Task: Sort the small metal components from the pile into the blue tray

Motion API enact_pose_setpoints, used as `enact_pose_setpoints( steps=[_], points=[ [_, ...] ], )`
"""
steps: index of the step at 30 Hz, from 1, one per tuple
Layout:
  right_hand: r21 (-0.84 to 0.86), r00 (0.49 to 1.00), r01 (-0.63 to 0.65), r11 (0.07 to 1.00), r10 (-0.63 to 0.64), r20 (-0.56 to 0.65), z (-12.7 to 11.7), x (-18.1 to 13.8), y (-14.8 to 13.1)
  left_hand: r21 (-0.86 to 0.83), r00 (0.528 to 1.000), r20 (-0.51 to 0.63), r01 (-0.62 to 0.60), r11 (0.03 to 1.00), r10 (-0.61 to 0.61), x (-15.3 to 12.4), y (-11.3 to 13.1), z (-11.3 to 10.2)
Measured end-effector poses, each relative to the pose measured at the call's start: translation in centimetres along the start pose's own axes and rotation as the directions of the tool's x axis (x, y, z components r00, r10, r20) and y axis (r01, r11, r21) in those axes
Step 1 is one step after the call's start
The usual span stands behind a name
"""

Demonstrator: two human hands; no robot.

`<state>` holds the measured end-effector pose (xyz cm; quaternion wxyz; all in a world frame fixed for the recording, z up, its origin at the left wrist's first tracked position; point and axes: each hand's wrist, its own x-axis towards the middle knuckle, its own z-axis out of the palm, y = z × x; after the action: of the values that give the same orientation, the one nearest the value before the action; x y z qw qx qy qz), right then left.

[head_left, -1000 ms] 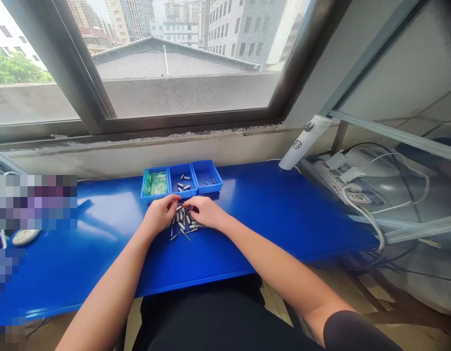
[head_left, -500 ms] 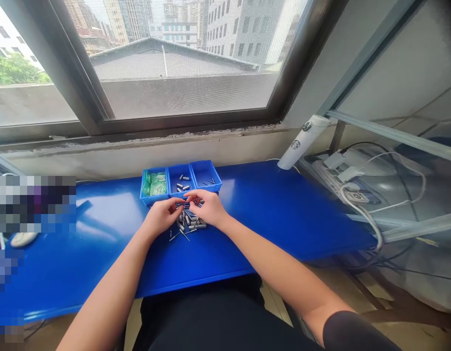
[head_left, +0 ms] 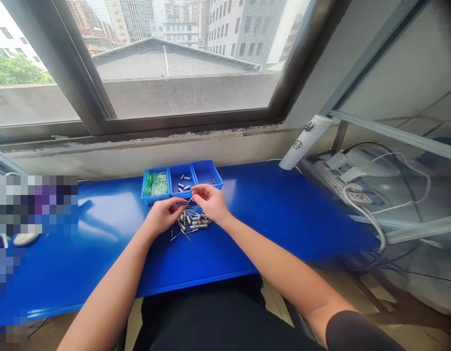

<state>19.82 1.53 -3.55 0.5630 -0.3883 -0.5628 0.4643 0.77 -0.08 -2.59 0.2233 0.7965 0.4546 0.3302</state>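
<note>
A heap of small metal cylinders and thin pins (head_left: 191, 223) lies on the blue table (head_left: 269, 214) in front of me. My left hand (head_left: 163, 214) rests at the heap's left edge with its fingers pinched on a small piece I cannot make out. My right hand (head_left: 210, 199) is raised a little above the heap, fingertips pinched on a thin pin near the front of the blue three-compartment tray (head_left: 207, 187). The tray's left cell holds green bags (head_left: 155, 183), the middle cell several metal cylinders (head_left: 183, 184), the right cell a few pins.
A white tumbler (head_left: 304, 140) leans at the table's back right corner. Beyond it sit a power strip with plugs and white cables (head_left: 351, 187). A window and sill run behind the table. A white object (head_left: 24, 238) lies at the far left.
My right hand has lifted off the heap and moved up toward the tray with a pin pinched in its fingers. My left hand has stayed at the heap's left edge.
</note>
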Motion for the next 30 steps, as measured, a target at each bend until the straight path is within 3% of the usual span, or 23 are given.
enact_pose_setpoints(
  steps=[16, 30],
  points=[
    [0.121, 0.998, -0.065, 0.990, 0.062, 0.028, 0.26, -0.01, -0.28, 0.067, 0.997, -0.074, 0.027, 0.997, -0.022, 0.05, 0.15, -0.20],
    [0.079, 0.993, -0.094, 0.992, 0.088, 0.074, 0.17, -0.12, 0.01, 0.091, 0.997, -0.069, 0.046, 0.995, -0.040, 0.14, -0.28, -0.17]
  ],
)
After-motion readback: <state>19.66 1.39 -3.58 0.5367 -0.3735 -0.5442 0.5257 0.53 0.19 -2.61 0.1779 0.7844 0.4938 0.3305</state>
